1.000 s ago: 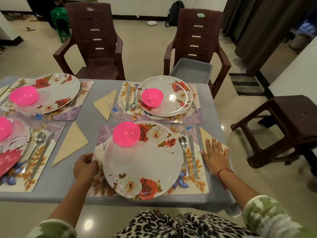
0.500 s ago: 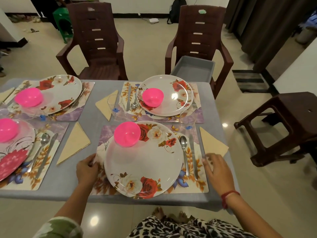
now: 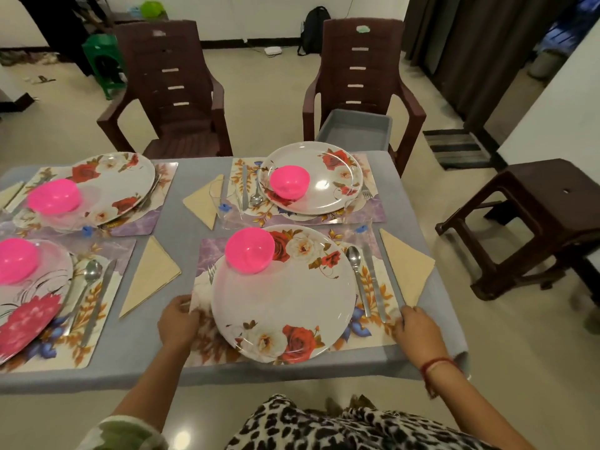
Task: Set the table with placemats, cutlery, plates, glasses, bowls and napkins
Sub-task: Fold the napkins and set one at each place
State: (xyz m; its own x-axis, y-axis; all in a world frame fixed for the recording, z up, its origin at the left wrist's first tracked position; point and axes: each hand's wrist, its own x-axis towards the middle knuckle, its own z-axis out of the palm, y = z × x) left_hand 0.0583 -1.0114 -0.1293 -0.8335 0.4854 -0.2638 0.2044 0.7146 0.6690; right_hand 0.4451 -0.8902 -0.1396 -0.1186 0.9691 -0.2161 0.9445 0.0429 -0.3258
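The near place setting has a floral placemat [image 3: 373, 274] under a rose-patterned plate [image 3: 285, 300] with a pink bowl [image 3: 250, 250] on its far rim. A spoon [image 3: 357, 274] and knife [image 3: 373, 280] lie right of the plate, and a fork [image 3: 211, 273] peeks out at its left. A folded beige napkin [image 3: 406, 267] lies beside the mat's right edge. My left hand [image 3: 177, 321] grips the mat's left edge. My right hand [image 3: 417, 328] grips its right edge near the napkin's tip. A clear glass [image 3: 358, 227] stands at the mat's far right corner.
Three other settings with plates, pink bowls, cutlery and napkins fill the grey table [image 3: 168, 365]. Two brown chairs [image 3: 175, 89] stand on the far side, one holding a grey tray [image 3: 354, 129]. A brown stool [image 3: 535, 222] stands to the right.
My right hand slid off the napkin, back toward me, and curled onto the placemat's right edge. My left hand stayed on the left edge.
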